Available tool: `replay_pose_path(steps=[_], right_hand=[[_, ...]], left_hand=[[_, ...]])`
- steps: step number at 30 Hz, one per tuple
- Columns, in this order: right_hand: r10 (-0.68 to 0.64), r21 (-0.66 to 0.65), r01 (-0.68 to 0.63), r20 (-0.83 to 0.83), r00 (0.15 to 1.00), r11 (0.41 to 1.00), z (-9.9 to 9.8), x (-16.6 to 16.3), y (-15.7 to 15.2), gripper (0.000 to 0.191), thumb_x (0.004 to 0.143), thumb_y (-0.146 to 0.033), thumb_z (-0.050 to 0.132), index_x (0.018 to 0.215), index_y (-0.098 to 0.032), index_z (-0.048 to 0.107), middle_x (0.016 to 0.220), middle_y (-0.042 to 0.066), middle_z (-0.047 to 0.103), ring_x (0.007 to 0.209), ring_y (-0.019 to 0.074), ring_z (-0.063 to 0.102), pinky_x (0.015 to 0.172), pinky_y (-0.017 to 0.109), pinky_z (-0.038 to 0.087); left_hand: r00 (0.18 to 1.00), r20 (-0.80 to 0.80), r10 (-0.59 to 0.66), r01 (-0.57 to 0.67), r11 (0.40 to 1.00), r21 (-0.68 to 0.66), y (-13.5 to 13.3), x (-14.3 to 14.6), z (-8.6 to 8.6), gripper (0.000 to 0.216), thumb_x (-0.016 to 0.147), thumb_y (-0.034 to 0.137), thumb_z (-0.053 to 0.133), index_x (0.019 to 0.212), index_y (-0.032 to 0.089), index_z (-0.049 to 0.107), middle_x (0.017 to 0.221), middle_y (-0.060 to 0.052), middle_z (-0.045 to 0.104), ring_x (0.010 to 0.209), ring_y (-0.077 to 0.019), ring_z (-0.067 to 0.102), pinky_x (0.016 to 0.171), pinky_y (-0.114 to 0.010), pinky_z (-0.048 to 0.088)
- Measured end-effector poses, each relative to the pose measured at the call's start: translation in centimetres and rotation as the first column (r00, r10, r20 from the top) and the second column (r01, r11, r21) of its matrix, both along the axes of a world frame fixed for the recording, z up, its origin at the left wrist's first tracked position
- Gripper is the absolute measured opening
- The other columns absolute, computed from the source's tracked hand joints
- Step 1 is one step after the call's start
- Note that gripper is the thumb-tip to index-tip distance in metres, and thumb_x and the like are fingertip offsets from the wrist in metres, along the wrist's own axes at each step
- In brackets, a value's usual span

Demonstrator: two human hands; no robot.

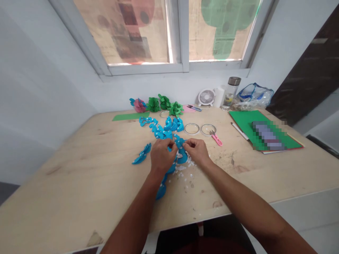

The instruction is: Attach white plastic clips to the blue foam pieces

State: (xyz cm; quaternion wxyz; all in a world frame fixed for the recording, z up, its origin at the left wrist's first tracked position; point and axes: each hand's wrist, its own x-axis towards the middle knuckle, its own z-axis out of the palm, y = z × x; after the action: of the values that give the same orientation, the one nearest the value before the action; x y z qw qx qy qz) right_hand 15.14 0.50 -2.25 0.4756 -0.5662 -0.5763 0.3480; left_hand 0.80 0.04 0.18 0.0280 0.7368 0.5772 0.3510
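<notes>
My left hand (162,155) and my right hand (197,150) meet over the middle of the table, both with fingers pinched. Between the fingertips is a blue paper piece (179,140) with small white spots, partly covered by the fingers. Under and around the hands lie more folded blue paper pieces (160,192), some hidden by the left hand. Another blue piece (142,154) rests apart, left of my left hand. Small white paper scraps (182,168) are scattered below the right hand. Beyond the hands sits a cluster of blue paper shapes (162,132).
Two tape rolls (192,128) and pink-handled thread snips (216,138) lie beyond my right hand. Green paper flowers (153,104), a small fan (206,97) and a glass bottle (231,93) stand along the wall. At right are green sheets (243,121) and a pen (239,131).
</notes>
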Motion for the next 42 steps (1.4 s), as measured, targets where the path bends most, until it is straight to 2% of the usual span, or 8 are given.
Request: replay_pose_path(steps=[3, 7, 12, 18, 28, 31, 35, 42], right_hand=[[0.005, -0.035, -0.009, -0.128, 0.992, 0.999, 0.0, -0.1, 0.0, 0.025, 0.066, -0.038, 0.059, 0.059, -0.014, 0.062, 0.048, -0.003, 0.048, 0.047, 0.0092, 0.041, 0.046, 0.021, 0.029], [0.016, -0.054, -0.032, -0.272, 0.962, 0.998, 0.1, -0.2, 0.0, 0.024, 0.063, -0.038, 0.061, 0.059, -0.014, 0.061, 0.047, -0.004, 0.045, 0.045, 0.0080, 0.037, 0.045, 0.021, 0.028], [0.028, -0.066, -0.051, -0.316, 0.948, 0.996, 0.1, -0.3, -0.1, 0.022, 0.062, -0.036, 0.063, 0.058, -0.015, 0.061, 0.047, -0.005, 0.044, 0.046, 0.0078, 0.036, 0.045, 0.021, 0.026], [0.078, -0.088, -0.120, -0.382, 0.921, 0.989, 0.4, -0.6, -0.3, 0.019, 0.061, -0.034, 0.065, 0.061, -0.014, 0.062, 0.049, -0.005, 0.049, 0.046, 0.0084, 0.038, 0.047, 0.022, 0.028], [0.179, -0.094, -0.236, -0.407, 0.895, 0.967, 0.8, -0.6, -0.6, 0.018, 0.061, -0.032, 0.067, 0.062, -0.014, 0.063, 0.050, -0.004, 0.052, 0.046, 0.0075, 0.039, 0.047, 0.022, 0.027], [0.217, -0.075, -0.269, -0.408, 0.887, 0.960, 0.8, -0.6, -0.7, 0.017, 0.061, -0.032, 0.068, 0.061, -0.015, 0.063, 0.051, -0.004, 0.053, 0.047, 0.0076, 0.040, 0.048, 0.022, 0.029], [0.229, -0.074, -0.282, -0.408, 0.884, 0.956, 0.7, -0.7, -0.7, 0.016, 0.063, -0.031, 0.067, 0.063, -0.015, 0.063, 0.051, -0.004, 0.052, 0.048, 0.0075, 0.040, 0.049, 0.022, 0.030], [0.261, 0.033, -0.259, -0.159, 0.952, 0.965, 0.0, -0.6, -0.4, 0.014, 0.068, -0.029, 0.060, 0.064, -0.016, 0.063, 0.051, -0.004, 0.047, 0.049, 0.0093, 0.039, 0.049, 0.023, 0.030]], left_hand=[[0.998, -0.027, 0.051, -0.052, 0.998, -0.044, 0.3, -0.5, 0.1, 0.021, 0.077, 0.028, 0.048, 0.063, 0.020, 0.062, 0.066, -0.005, 0.065, 0.072, -0.0209, 0.057, 0.068, -0.032, 0.043], [0.997, 0.072, -0.021, 0.031, 0.990, -0.137, 0.4, -0.8, 0.4, 0.027, 0.076, 0.024, 0.046, 0.091, 0.019, 0.068, 0.078, -0.004, 0.068, 0.071, -0.0171, 0.057, 0.068, -0.027, 0.042], [0.961, 0.277, 0.017, 0.059, 0.963, -0.262, 0.2, -0.5, 1.0, 0.039, 0.080, 0.039, 0.043, 0.059, 0.015, 0.065, 0.051, 0.000, 0.057, 0.054, -0.0139, 0.052, 0.055, -0.024, 0.038], [0.692, 0.716, 0.089, 0.347, 0.829, -0.439, 0.2, 0.0, 1.0, 0.038, 0.067, 0.052, 0.059, 0.058, 0.014, 0.063, 0.046, 0.003, 0.050, 0.042, -0.0090, 0.042, 0.041, -0.021, 0.032], [0.359, 0.912, 0.200, 0.512, 0.775, -0.372, 0.4, 0.0, 0.2, 0.027, 0.057, 0.036, 0.073, 0.068, 0.013, 0.064, 0.055, 0.002, 0.053, 0.047, -0.0062, 0.044, 0.041, -0.018, 0.031], [0.297, 0.929, 0.218, 0.545, 0.761, -0.353, 0.5, -0.1, 0.3, 0.027, 0.054, 0.033, 0.075, 0.065, 0.012, 0.063, 0.057, 0.002, 0.054, 0.049, -0.0062, 0.045, 0.042, -0.018, 0.030], [0.324, 0.926, 0.193, 0.497, 0.798, -0.340, 0.4, 0.0, 0.3, 0.027, 0.053, 0.034, 0.075, 0.062, 0.012, 0.063, 0.053, 0.003, 0.052, 0.047, -0.0057, 0.043, 0.042, -0.019, 0.029], [0.532, 0.835, 0.143, 0.269, 0.906, -0.326, 0.2, 0.6, 0.0, 0.021, 0.061, 0.034, 0.067, 0.061, 0.014, 0.063, 0.044, 0.005, 0.047, 0.042, -0.0067, 0.038, 0.041, -0.020, 0.029]])
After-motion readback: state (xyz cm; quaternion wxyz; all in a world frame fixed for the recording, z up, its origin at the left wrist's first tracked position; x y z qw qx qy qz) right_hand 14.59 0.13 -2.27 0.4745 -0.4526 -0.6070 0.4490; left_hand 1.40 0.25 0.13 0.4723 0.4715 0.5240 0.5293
